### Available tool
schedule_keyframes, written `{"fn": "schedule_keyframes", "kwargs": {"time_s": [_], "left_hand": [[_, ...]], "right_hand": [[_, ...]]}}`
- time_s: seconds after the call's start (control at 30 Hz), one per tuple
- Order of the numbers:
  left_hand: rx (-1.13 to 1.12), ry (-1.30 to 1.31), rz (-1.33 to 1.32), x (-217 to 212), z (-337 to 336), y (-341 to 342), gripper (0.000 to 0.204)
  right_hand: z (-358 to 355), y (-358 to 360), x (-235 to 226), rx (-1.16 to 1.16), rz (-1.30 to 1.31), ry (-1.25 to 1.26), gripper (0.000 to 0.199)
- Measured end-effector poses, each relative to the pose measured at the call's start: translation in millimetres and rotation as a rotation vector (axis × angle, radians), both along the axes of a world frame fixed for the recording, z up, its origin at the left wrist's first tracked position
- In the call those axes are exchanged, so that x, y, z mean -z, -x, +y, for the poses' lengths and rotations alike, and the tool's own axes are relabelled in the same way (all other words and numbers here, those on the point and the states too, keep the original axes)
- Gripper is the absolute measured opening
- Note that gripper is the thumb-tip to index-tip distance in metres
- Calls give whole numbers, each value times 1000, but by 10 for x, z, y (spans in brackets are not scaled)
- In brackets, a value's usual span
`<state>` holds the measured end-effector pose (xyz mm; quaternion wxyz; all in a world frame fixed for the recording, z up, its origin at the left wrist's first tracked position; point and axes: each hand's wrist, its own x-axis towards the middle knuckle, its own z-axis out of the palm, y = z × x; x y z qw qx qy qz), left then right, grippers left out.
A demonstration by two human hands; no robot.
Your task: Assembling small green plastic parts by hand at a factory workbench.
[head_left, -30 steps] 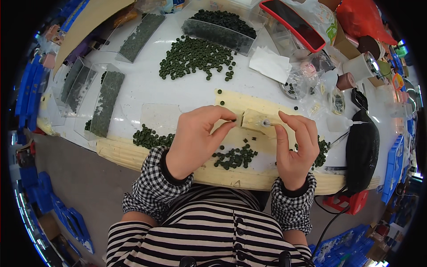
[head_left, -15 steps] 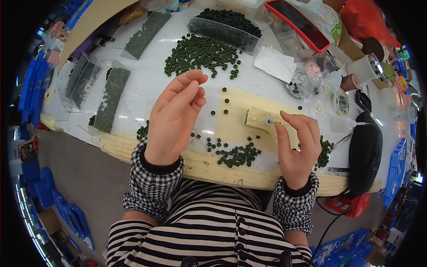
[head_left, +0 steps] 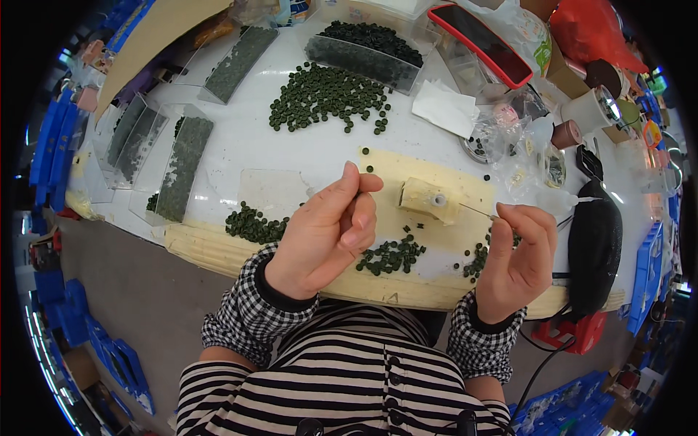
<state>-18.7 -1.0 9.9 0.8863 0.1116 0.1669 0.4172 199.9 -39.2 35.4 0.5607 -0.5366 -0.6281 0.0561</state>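
Observation:
My right hand (head_left: 520,258) pinches a thin needle-like metal rod (head_left: 477,211) between thumb and forefinger, its tip pointing left. That tip is just right of a taped, cream-coloured block (head_left: 422,198) with a small white round fitting (head_left: 439,200). My left hand (head_left: 327,236) hovers left of the block, thumb and fingers drawn together; whatever they hold, if anything, is hidden. Small dark green round pieces (head_left: 392,256) lie scattered below the block. Another small pile of them (head_left: 254,224) is left of my left hand, and more (head_left: 476,263) lie beside my right hand.
A large heap of green pieces (head_left: 327,98) lies before a clear bin (head_left: 363,54). Other clear bins (head_left: 182,167) stand left. A red-cased phone (head_left: 483,43), white tissue (head_left: 445,107) and plastic bags are at far right. A black padded object (head_left: 596,251) sits by the right edge.
My right hand has moved right and slightly nearer, and the thin rod now shows apart from the block. My left hand has come right and nearer, toward the block, its fingers more curled.

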Motion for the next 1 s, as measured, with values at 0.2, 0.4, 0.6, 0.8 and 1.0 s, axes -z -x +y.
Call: {"fn": "schedule_keyframes", "kwargs": {"time_s": [0.2, 0.4, 0.6, 0.8, 1.0], "left_hand": [[74, 62, 140, -179, -78, -235, 45], [77, 125, 271, -231, -134, -260, 38], [102, -23, -29, 90, -140, -195, 31], [82, 6, 50, 62, -150, -186, 26], [77, -16, 90, 43, -170, -194, 24]], "right_hand": [[-55, 21, -20, -116, 174, 26, 13], [-59, 59, -2, -218, 230, 18, 12], [-68, 84, -22, -257, 255, 20, 11], [-69, 87, -11, -290, 261, 21, 11], [-63, 100, 5, -310, 266, 25, 11]]}}
